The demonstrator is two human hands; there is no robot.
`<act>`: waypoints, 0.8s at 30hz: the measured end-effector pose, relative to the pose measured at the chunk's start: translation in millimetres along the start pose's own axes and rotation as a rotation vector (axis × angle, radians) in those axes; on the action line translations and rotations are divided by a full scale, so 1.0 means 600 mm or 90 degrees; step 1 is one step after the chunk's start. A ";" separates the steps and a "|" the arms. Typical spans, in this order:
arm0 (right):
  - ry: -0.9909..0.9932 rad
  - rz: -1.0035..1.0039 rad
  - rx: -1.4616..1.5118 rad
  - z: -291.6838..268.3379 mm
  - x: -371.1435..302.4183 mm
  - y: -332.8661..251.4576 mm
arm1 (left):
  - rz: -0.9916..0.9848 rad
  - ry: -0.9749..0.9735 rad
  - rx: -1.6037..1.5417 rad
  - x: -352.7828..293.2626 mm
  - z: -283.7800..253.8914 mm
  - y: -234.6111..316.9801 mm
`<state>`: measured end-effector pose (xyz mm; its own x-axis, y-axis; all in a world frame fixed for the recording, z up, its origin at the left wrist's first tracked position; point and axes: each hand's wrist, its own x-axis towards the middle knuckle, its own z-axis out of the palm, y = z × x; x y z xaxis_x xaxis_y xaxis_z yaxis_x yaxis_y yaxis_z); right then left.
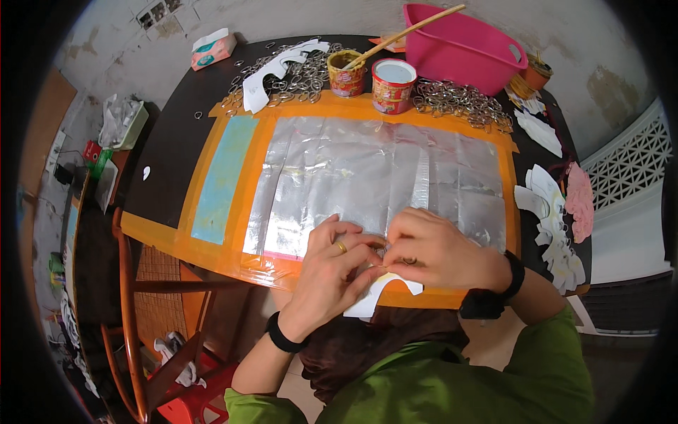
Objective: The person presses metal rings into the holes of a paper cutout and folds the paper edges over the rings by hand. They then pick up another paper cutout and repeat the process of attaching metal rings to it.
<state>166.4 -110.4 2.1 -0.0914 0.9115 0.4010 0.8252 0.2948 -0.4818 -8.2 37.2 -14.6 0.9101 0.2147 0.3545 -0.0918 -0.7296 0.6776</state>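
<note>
At the near edge of the table, my left hand [328, 272] and my right hand [431, 247] meet, fingertips pinched together. A curved white paper cutout [367, 301] sticks out below them toward my body, its upper edge under the left thumb and fingers. Between the fingertips shows a bit of grey metal, apparently a small metal ring [381, 249], mostly hidden by the fingers. Under and beyond both hands lies a clear plastic sheet [339, 169], fixed down with orange tape [236, 191].
Loose metal rings [462, 102] lie along the far side. Two tubs of paste, a brown one [346, 81] holding a wooden stick [406, 35] and a red one [393, 92], stand near a pink basket [459, 49]. White cutouts [554, 226] pile at right. A wooden chair [127, 304] stands at left.
</note>
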 end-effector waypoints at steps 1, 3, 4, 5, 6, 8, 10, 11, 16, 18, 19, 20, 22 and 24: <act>-0.033 0.073 0.097 -0.009 0.003 0.003 | 0.004 0.005 -0.002 -0.001 0.000 -0.001; -0.069 0.147 0.189 -0.016 0.006 0.011 | 0.009 0.013 -0.006 -0.002 0.002 -0.003; -0.079 0.092 0.160 -0.012 0.003 0.021 | 0.014 0.016 -0.004 -0.002 0.004 -0.004; -0.088 0.038 0.130 -0.012 0.002 0.026 | 0.019 0.018 -0.003 -0.002 0.005 -0.005; -0.090 0.038 0.128 -0.014 0.004 0.023 | 0.020 0.021 -0.005 -0.004 0.005 -0.006; -0.127 0.068 0.199 -0.018 0.009 0.017 | 0.017 0.020 -0.003 -0.006 0.004 -0.007; -0.127 0.061 0.194 -0.023 0.010 0.018 | 0.018 0.024 -0.008 -0.007 0.005 -0.006; -0.125 0.053 0.193 -0.025 0.011 0.019 | 0.017 0.027 -0.010 -0.007 0.005 -0.006; -0.144 0.079 0.134 -0.016 0.020 0.017 | 0.009 0.010 -0.016 -0.007 0.007 -0.006; -0.147 0.078 0.133 -0.010 0.023 0.020 | 0.003 0.018 -0.020 -0.008 0.008 -0.005; -0.113 0.042 0.100 -0.006 0.025 0.020 | 0.004 0.024 -0.021 -0.007 0.007 -0.005; -0.079 0.007 0.068 -0.003 0.027 0.019 | 0.006 0.030 -0.023 -0.007 0.006 -0.006; -0.081 -0.024 0.023 -0.006 0.027 0.004 | -0.001 0.038 -0.029 -0.010 0.007 -0.009; -0.087 -0.057 -0.019 -0.006 0.022 -0.004 | -0.010 0.049 -0.036 -0.013 0.008 -0.011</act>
<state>165.0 -100.1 11.6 -0.2384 0.9130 0.3311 0.8263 0.3699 -0.4249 -12.5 37.3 -24.9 0.8783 0.2768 0.3899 -0.1021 -0.6881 0.7184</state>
